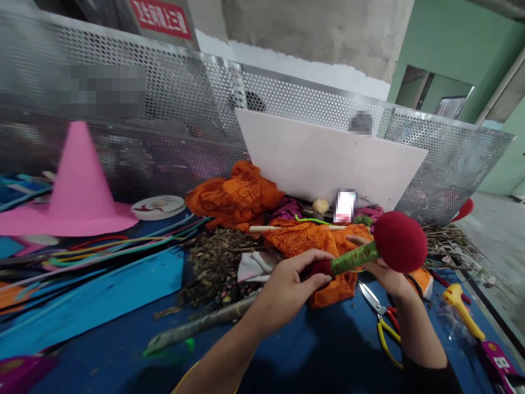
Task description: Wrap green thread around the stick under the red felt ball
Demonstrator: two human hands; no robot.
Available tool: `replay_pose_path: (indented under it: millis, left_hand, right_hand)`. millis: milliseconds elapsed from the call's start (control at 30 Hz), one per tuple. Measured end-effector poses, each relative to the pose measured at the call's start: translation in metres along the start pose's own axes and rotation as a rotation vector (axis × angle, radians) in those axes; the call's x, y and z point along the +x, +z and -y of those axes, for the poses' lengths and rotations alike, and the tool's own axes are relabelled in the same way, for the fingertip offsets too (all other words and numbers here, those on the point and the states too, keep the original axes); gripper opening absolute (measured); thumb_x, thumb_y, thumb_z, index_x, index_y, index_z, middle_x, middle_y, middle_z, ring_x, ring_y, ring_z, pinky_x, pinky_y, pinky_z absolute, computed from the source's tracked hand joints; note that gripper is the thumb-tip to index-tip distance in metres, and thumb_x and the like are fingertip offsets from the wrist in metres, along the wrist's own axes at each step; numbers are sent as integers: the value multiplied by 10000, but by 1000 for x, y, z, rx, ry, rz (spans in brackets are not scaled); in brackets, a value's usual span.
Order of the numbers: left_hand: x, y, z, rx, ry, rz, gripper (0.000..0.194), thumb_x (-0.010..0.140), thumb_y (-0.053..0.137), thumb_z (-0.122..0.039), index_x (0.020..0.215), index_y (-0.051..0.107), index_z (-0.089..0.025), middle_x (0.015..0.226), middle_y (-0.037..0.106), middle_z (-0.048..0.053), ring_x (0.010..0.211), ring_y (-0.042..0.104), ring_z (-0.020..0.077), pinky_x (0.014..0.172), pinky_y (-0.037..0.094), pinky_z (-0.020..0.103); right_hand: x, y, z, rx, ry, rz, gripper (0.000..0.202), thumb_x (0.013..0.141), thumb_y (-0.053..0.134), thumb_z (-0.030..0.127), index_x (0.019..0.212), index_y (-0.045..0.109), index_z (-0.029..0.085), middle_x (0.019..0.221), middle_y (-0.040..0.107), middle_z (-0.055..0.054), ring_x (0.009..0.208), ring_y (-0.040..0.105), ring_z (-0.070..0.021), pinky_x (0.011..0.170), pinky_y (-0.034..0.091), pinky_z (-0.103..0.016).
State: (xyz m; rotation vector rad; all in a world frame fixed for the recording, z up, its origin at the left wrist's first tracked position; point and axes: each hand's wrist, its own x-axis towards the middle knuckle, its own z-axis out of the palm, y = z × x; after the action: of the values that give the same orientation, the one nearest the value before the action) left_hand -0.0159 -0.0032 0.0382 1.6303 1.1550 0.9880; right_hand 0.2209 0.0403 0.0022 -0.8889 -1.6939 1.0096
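Observation:
A ball-headed stick (356,259) is held across in front of me, tilted up to the right. Its head is a round, dark red, fuzzy ball (401,242); green patterned ribbon wraps the shaft, and the other end is dark red. My left hand (289,282) pinches that dark red end between thumb and fingers. Just below the ball, my right hand (391,279) is closed around the far side of the shaft, its fingers partly hidden. Beneath the stick lies orange patterned cloth (338,293). Silver-bladed snips (381,312) with red and yellow handles rest beside my right wrist.
On the blue table stand a pink cone hat (82,175) and a tape roll (159,208). Dried plant scraps (215,262), a grey rod (200,325) and a yellow-handled glue gun (463,312) lie around. A white board (328,156) leans on perforated metal behind a lit phone (345,205).

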Motion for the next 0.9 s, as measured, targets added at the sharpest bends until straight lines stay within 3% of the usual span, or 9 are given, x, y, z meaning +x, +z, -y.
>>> replay_pose_path:
  millis: [67, 133, 267, 333, 433, 533, 633, 733, 900]
  left_hand:
    - [2, 0, 1, -47, 14, -6, 252, 775, 617, -246, 1011, 686, -189, 938, 727, 11, 899, 650, 178, 823, 504, 269]
    - [4, -1, 1, -75, 29, -19, 249, 773, 612, -245, 1003, 682, -180, 949, 725, 19, 905, 649, 182, 833, 503, 277]
    - [7, -4, 0, -68, 37, -72, 255, 764, 612, -249, 995, 684, -170, 955, 724, 29, 918, 646, 191, 861, 491, 290]
    - [10, -3, 2, -72, 42, -84, 258, 753, 619, -252, 988, 687, -167, 955, 725, 31, 927, 643, 194, 876, 482, 292]
    - [15, 2, 9, -73, 41, -73, 259, 740, 616, -243, 977, 691, -170, 939, 727, 30, 904, 648, 195, 844, 487, 287]
    - [20, 11, 16, -17, 22, -83, 258, 745, 610, -235, 983, 698, -190, 930, 732, 21, 873, 655, 193, 810, 495, 285]
    - [22, 23, 23, 52, -10, -122, 281, 763, 609, -227, 1033, 690, -221, 974, 741, 8, 891, 660, 191, 846, 487, 294]
    - [21, 34, 27, 127, -8, -160, 256, 799, 600, -240, 1043, 678, -241, 987, 747, -7, 905, 667, 194, 848, 472, 303]
    - [19, 46, 28, 176, 37, -223, 193, 840, 574, -259, 1007, 661, -218, 929, 748, -1, 846, 678, 186, 789, 463, 293]
  right_hand:
    - [1, 24, 5, 100, 4, 103, 257, 883, 601, 430, 1008, 716, 238, 950, 707, -53, 987, 645, -208, 961, 489, -380]
    - [0, 42, 9, 52, -8, 132, 236, 904, 577, 410, 925, 711, 217, 841, 689, -42, 850, 642, -182, 857, 517, -333]
    - [-10, 52, 20, -327, -215, -56, 279, 938, 524, 290, 716, 659, 189, 648, 564, -13, 613, 523, -132, 614, 450, -256]
    - [-17, 52, 26, -406, -396, -156, 225, 926, 532, 239, 756, 672, 193, 769, 586, -49, 756, 578, -164, 691, 476, -284]
    - [-23, 55, 27, -212, -507, -97, 206, 943, 502, 238, 834, 675, 209, 980, 625, -100, 1043, 603, -235, 887, 490, -387]
    - [-21, 64, 20, 221, -377, -60, 283, 970, 473, 324, 760, 621, 207, 714, 599, -38, 763, 616, -185, 783, 499, -372]
    - [-16, 70, 18, 521, -68, -233, 326, 911, 595, 384, 653, 566, 186, 518, 409, 53, 472, 369, -80, 526, 366, -237]
    - [-13, 69, 27, 628, 165, -371, 353, 786, 739, 417, 613, 558, 167, 499, 328, 83, 450, 239, -48, 453, 243, -203]
    - [-15, 69, 43, 724, 304, -487, 387, 666, 824, 421, 584, 550, 159, 482, 307, 103, 429, 227, -23, 456, 294, -183]
